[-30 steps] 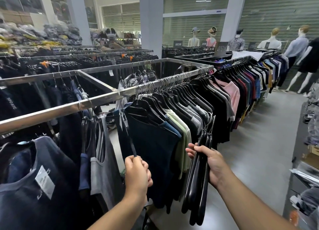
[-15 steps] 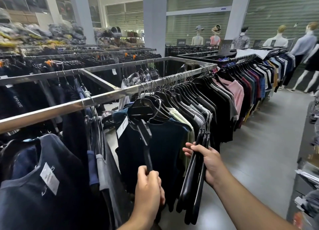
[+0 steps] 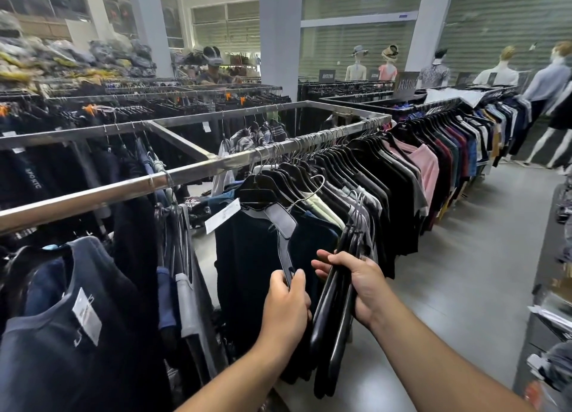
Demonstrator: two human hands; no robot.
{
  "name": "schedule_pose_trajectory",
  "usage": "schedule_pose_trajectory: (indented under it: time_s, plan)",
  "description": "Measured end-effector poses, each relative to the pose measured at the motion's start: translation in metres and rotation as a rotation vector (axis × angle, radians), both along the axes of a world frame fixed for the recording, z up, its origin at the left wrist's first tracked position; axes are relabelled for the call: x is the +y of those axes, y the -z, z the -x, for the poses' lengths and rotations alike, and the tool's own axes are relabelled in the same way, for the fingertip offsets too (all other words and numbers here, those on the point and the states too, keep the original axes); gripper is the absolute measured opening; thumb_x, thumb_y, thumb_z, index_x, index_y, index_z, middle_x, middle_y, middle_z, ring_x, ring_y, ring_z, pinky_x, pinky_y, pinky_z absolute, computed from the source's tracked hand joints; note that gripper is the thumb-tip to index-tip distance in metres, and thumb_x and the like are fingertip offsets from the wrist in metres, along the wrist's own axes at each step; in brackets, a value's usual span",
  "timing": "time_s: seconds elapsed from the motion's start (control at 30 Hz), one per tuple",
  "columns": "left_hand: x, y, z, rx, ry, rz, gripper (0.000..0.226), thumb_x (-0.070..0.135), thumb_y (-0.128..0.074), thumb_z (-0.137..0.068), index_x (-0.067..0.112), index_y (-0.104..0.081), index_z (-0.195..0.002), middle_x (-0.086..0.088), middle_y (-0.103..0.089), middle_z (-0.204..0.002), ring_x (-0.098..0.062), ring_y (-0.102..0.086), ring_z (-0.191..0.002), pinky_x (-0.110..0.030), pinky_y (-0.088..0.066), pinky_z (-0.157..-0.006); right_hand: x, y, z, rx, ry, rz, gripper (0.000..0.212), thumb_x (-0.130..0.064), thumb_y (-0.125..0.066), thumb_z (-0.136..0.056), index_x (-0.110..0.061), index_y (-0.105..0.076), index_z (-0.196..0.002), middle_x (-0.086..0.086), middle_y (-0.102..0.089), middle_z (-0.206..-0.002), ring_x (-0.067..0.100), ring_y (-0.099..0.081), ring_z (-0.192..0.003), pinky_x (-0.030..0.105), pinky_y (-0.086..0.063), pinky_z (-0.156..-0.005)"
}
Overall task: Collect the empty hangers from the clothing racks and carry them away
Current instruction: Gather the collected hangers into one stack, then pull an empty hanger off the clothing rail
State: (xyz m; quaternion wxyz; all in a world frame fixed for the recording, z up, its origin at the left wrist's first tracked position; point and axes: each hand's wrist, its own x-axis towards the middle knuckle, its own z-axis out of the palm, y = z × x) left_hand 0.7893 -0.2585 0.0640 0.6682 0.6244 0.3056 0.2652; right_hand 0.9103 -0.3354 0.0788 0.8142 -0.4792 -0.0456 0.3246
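Note:
My left hand [image 3: 286, 306] grips one arm of a single black empty hanger [image 3: 280, 223], which is off the rail and held up in front of a dark navy shirt [image 3: 247, 263]. Its wire hook points up and right. My right hand [image 3: 360, 285] holds a bundle of several black empty hangers [image 3: 332, 328] that hang down below my fingers. The two hands are close together, a little apart. The metal rail [image 3: 93, 196] of the clothing rack runs from lower left to upper right, packed with shirts on black hangers.
More racks of dark clothes stand behind and to the left. A second row of shirts [image 3: 464, 139] continues to the right. The grey floor aisle [image 3: 458, 272] lies on the right, with a shelf edge [image 3: 548, 303] at far right. Mannequins [image 3: 554, 83] stand at the back.
My left hand has lifted the single hanger off the rail and brought it right, toward the bundle. My right hand has kept hold of the bundle and stayed nearly in place.

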Motion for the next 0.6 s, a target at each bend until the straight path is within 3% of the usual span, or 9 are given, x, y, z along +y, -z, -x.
schedule_pose_trajectory:
  time_s: [0.1,0.17,0.33,0.43,0.53,0.6]
  plan:
    - [0.007,-0.003,-0.005,0.060,-0.030,-0.086,0.034,0.040,-0.041,-0.105,0.012,-0.050,-0.088,0.003,-0.057,-0.062,-0.015,-0.052,-0.059,-0.035,-0.045,-0.063,0.006,-0.002,0.005,0.008,-0.033,-0.026,0.045,0.009,-0.064,-0.087,0.009,-0.047,-0.128,0.026,-0.077,-0.107,0.043,-0.077,-0.095,0.042,-0.066,-0.072]
    - [0.012,-0.005,-0.009,0.093,-0.030,-0.102,0.034,0.040,-0.039,-0.105,0.014,-0.052,-0.088,0.002,-0.060,-0.069,-0.017,-0.056,-0.066,-0.035,-0.044,-0.065,0.010,-0.002,0.010,0.015,-0.075,-0.005,0.040,0.008,-0.063,-0.087,0.020,-0.054,-0.124,0.030,-0.076,-0.104,0.042,-0.077,-0.090,0.044,-0.066,-0.070]
    - [0.020,-0.014,-0.015,0.157,-0.024,-0.138,0.028,0.031,-0.038,-0.105,0.015,-0.051,-0.087,0.001,-0.065,-0.085,-0.013,-0.058,-0.078,-0.029,-0.040,-0.065,0.019,-0.001,0.015,-0.004,-0.091,0.044,0.030,0.006,-0.066,-0.086,0.019,-0.065,-0.114,0.036,-0.074,-0.104,0.044,-0.071,-0.094,0.046,-0.064,-0.075]
    - [0.028,-0.013,-0.013,0.180,0.019,-0.173,0.027,0.031,-0.037,-0.104,0.016,-0.046,-0.082,0.002,-0.064,-0.085,-0.017,-0.057,-0.081,-0.034,-0.040,-0.068,0.023,-0.001,0.015,-0.063,-0.067,0.082,0.036,0.009,-0.072,-0.082,0.019,-0.063,-0.115,0.031,-0.076,-0.106,0.034,-0.074,-0.080,0.037,-0.065,-0.066]
    - [0.037,-0.008,-0.012,0.181,0.049,-0.206,0.029,0.031,-0.038,-0.104,0.016,-0.039,-0.079,-0.004,-0.064,-0.086,-0.018,-0.053,-0.078,-0.036,-0.040,-0.071,0.029,-0.001,0.018,-0.057,-0.073,0.104,0.040,0.010,-0.074,-0.080,0.018,-0.061,-0.117,0.025,-0.074,-0.087,0.029,-0.071,-0.064,0.038,-0.061,-0.055]
    - [0.041,-0.006,-0.012,0.154,0.045,-0.225,0.031,0.029,-0.039,-0.105,0.016,-0.038,-0.077,0.003,-0.058,-0.074,-0.011,-0.050,-0.071,-0.032,-0.038,-0.067,0.032,-0.001,0.019,-0.055,-0.060,0.105,0.041,0.010,-0.074,-0.080,0.019,-0.060,-0.118,0.024,-0.072,-0.084,0.028,-0.070,-0.060,0.036,-0.060,-0.053]
